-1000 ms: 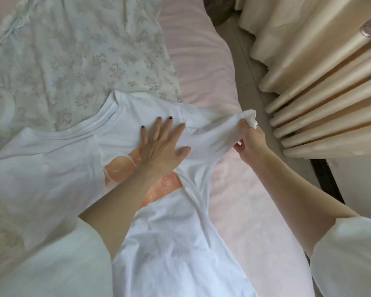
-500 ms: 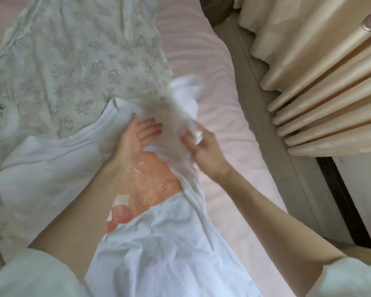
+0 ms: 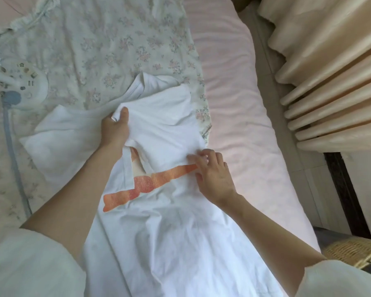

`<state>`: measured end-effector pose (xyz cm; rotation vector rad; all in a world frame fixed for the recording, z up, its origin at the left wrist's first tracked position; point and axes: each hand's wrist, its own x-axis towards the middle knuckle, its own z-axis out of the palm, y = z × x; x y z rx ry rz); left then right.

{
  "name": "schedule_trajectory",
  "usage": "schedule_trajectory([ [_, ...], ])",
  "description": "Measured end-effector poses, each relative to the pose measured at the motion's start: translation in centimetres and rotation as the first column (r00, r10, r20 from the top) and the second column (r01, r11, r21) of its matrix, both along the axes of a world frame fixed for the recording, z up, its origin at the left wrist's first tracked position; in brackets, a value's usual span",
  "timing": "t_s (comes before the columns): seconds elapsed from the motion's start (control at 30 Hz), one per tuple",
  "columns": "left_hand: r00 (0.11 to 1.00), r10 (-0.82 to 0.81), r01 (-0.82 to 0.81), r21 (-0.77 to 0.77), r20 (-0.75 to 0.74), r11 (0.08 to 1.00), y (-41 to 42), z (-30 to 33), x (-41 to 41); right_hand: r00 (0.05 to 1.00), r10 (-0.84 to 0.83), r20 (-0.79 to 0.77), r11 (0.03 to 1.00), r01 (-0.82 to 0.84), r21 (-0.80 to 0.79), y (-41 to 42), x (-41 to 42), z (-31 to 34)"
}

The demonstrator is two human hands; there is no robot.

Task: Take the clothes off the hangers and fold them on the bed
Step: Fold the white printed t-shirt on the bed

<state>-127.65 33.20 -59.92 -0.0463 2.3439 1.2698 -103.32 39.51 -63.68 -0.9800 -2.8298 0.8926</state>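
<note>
Here the white T-shirt (image 3: 159,243) lies along the bed (image 3: 234,103) near its right edge; the left hand (image 3: 116,129) grips its folded sleeve, the right hand (image 3: 212,174) pinches the folded edge

2 bare forearms; short loose white sleeves (image 3: 30,264) at upper arms; no jewellery seen.

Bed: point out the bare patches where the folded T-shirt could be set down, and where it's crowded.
The clearest free patch is the pink sheet strip between the white T-shirt and the bed's right edge, beside the curtain. The left half is crowded: the floral garment, a small white fan with its cable, and the T-shirt under the left hand and right hand.
</note>
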Motion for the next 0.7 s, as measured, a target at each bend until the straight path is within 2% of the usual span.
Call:
schedule_trajectory([
  [0.1, 0.983, 0.064, -0.084, -0.11, -0.174, 0.99, -1.3, -0.8, -1.6, 0.999, -0.018, -0.035, 0.998, 0.016, -0.054, -0.3, 0.5, 0.1],
  [0.2, 0.984, 0.05, -0.094, -0.256, -0.171, 0.962, -3.2, -1.9, -1.8, 0.983, -0.185, -0.011, 0.949, 0.176, -0.262, -0.7, 1.5, 0.2],
  [0.27, 0.985, 0.026, -0.068, -0.246, -0.171, 0.967, -3.9, -1.9, 0.0, 0.953, -0.293, 0.074, 0.874, 0.299, -0.384, -0.9, 2.8, 0.5],
  [0.33, 0.968, -0.049, -0.005, -0.214, -0.247, 0.977, -4.7, -1.7, 3.2, 0.92, -0.336, 0.203, 0.792, 0.393, -0.468, -1.3, 4.6, 0.8],
  [0.43, 0.935, -0.134, 0.061, -0.224, -0.328, 0.973, -6.2, -1.4, 9.7, 0.887, -0.291, 0.358, 0.774, 0.438, -0.457, -3.1, 8.5, 1.2],
  [0.53, 0.911, -0.304, 0.213, -0.314, -0.277, 0.925, -9.1, -1.9, 16.7, 0.839, -0.268, 0.474, 0.78, 0.478, -0.404, -5.8, 12.8, 1.3],
  [0.63, 0.815, -0.524, 0.403, -0.408, -0.247, 0.819, -12.7, -2.6, 22.3, 0.796, -0.289, 0.532, 0.804, 0.503, -0.317, -8.2, 15.9, 1.5],
  [0.7, 0.785, -0.582, 0.421, -0.506, -0.214, 0.753, -14.9, -2.9, 24.5, 0.772, -0.335, 0.541, 0.801, 0.535, -0.269, -9.7, 17.6, 1.5],
])
